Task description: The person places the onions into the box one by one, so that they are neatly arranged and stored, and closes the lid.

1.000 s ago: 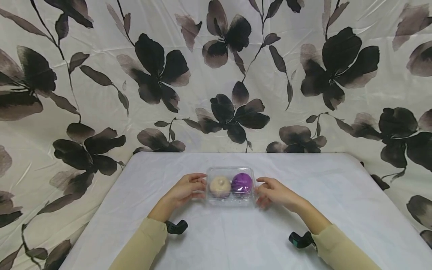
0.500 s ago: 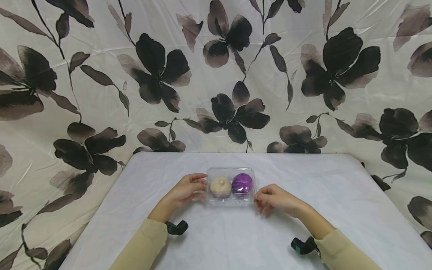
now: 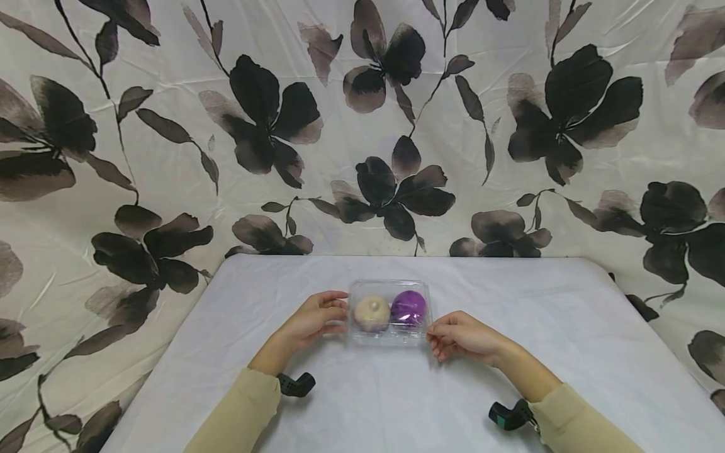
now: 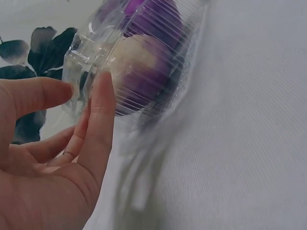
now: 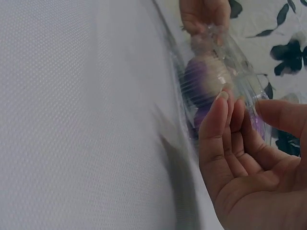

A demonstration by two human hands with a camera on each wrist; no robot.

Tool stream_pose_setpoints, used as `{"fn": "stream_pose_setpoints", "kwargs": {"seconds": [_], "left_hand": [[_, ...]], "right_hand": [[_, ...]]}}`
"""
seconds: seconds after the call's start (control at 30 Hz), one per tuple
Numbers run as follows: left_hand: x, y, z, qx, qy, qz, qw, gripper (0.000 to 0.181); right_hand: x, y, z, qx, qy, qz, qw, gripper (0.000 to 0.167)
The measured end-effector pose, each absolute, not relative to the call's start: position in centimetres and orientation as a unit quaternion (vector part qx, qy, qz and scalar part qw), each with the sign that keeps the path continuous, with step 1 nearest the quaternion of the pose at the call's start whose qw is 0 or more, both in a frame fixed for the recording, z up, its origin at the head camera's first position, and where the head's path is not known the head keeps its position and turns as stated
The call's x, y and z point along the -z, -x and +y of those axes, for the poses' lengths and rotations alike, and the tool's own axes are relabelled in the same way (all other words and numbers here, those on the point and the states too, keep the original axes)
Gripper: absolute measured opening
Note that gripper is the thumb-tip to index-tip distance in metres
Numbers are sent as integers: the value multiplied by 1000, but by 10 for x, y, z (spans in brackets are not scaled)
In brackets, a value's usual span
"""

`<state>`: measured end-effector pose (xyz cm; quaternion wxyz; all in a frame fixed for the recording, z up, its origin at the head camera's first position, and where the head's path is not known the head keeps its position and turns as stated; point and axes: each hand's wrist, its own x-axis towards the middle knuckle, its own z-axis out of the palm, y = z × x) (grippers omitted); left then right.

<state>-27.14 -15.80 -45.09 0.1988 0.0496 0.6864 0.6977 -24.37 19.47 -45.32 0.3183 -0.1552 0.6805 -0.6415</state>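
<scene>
A clear plastic clamshell box [image 3: 387, 340] stands at the middle of the white table, lid down. Inside are a cream round item [image 3: 372, 313], purple on its lower side, and a purple round item [image 3: 409, 307]; their kind is unclear. My left hand [image 3: 311, 319] holds the box's left end, with thumb [image 4: 53, 93] and little finger [image 4: 98, 115] on either side of the rim. At the near right corner, my right hand [image 3: 464, 338] pinches the rim between thumb and bent fingers [image 5: 213, 127]. The right fingers partly hide the box in the right wrist view.
A white cloth covers the table [image 3: 374, 402]. Behind it hangs a pale curtain [image 3: 476, 38] with dark flowers. Black wrist cameras [image 3: 297, 384] are strapped under both wrists.
My right hand has come nearer to me, from the box's right side to its near right corner, and its fingers have drawn together. The left hand and the box have hardly moved.
</scene>
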Motion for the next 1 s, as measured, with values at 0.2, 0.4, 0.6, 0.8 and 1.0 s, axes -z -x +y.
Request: {"fn": "stream_pose_setpoints", "kwargs": {"seconds": [0.2, 0.4, 0.6, 0.8, 1.0], "left_hand": [[448, 266, -161, -686, -70, 691, 217, 56], [447, 257, -169, -662, -84, 700, 255, 65], [446, 248, -170, -653, -106, 693, 286, 67], [447, 244, -166, -660, -104, 686, 289, 66], [449, 242, -161, -669, -103, 679, 282, 65]], "right_hand": [[453, 244, 194, 653, 144, 672, 317, 28], [454, 243, 193, 657, 140, 671, 314, 28], [452, 243, 191, 657, 138, 675, 307, 29], [450, 243, 192, 653, 133, 679, 308, 31], [452, 243, 192, 654, 129, 678, 309, 33]]}}
